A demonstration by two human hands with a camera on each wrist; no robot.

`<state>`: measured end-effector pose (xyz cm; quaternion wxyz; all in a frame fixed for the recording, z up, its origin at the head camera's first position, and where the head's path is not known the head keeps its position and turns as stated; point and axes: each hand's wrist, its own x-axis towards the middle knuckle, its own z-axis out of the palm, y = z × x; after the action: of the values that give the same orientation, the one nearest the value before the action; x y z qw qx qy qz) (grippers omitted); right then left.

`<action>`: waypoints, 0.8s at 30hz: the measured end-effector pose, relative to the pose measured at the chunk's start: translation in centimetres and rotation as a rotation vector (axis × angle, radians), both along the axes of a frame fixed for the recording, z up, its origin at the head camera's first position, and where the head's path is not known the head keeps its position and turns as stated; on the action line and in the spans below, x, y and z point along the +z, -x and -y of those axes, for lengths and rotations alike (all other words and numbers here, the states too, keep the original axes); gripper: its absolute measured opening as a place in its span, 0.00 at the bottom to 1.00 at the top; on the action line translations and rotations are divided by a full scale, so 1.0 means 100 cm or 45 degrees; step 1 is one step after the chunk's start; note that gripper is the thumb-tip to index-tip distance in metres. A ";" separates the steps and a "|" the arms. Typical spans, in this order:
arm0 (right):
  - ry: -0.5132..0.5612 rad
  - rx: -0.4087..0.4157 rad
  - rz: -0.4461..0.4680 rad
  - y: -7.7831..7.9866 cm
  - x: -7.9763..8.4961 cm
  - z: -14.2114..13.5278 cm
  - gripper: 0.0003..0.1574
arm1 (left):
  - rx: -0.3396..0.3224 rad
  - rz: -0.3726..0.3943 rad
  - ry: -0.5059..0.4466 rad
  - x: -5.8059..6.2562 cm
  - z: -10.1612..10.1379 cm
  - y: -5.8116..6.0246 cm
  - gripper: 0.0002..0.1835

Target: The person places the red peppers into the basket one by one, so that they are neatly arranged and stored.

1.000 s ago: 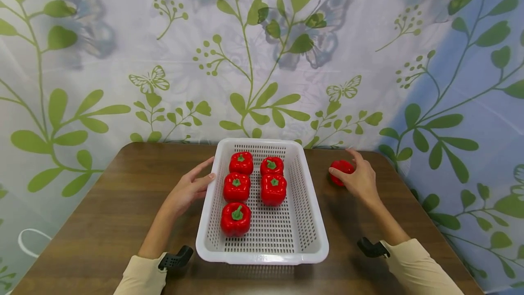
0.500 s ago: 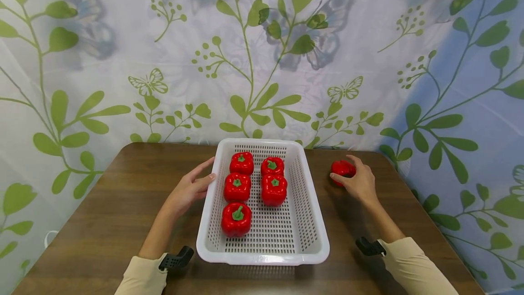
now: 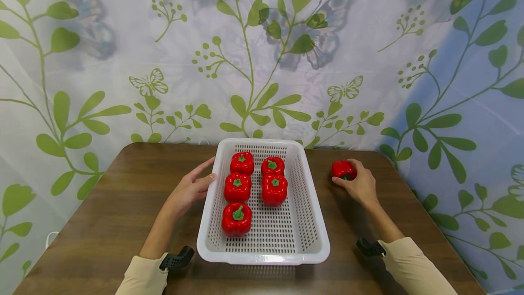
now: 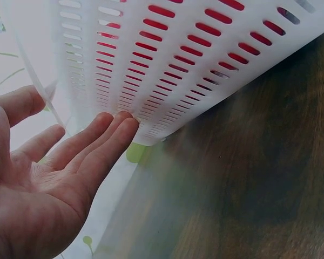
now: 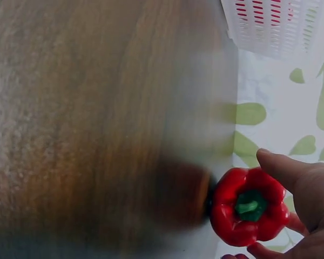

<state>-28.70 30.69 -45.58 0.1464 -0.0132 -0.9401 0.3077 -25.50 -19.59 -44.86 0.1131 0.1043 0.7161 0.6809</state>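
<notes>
On the right of the table lies a red bell pepper [image 3: 342,168], tipped so its green stem faces the palm. My right hand [image 3: 362,186] grips it between thumb and fingers; the right wrist view shows the pepper [image 5: 225,213] with fingers partly hidden behind it. My left hand [image 3: 189,192] rests against the left side of a white perforated plastic basket [image 3: 262,257]. In the left wrist view its fairly straight fingers [image 4: 100,151] reach the outer wall. Inside the basket, several red bell peppers [image 3: 236,220] stand in two columns with stems up.
The basket sits in the middle of a brown wooden table [image 3: 123,204]. A curtain [image 3: 262,58] printed with leaves and butterflies hangs right behind the table's far edge. Both wrists wear black straps [image 3: 177,258].
The pepper at my right hand has rolled so its stem came into sight, and the right fingers have drawn in around it. My left hand and the basket stay put.
</notes>
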 end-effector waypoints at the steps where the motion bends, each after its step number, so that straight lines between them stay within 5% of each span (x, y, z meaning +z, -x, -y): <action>1: -0.002 0.003 0.003 0.000 0.000 0.000 0.49 | 0.001 -0.001 -0.003 0.000 0.000 0.000 0.33; 24: -0.001 -0.039 -0.034 0.007 -0.012 0.001 0.50 | -0.005 -0.016 -0.015 -0.002 0.000 0.000 0.33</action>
<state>-29.37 30.57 -46.77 0.1637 -0.0234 -0.9379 0.3050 -25.47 -19.58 -45.05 0.1093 0.1106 0.7126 0.6841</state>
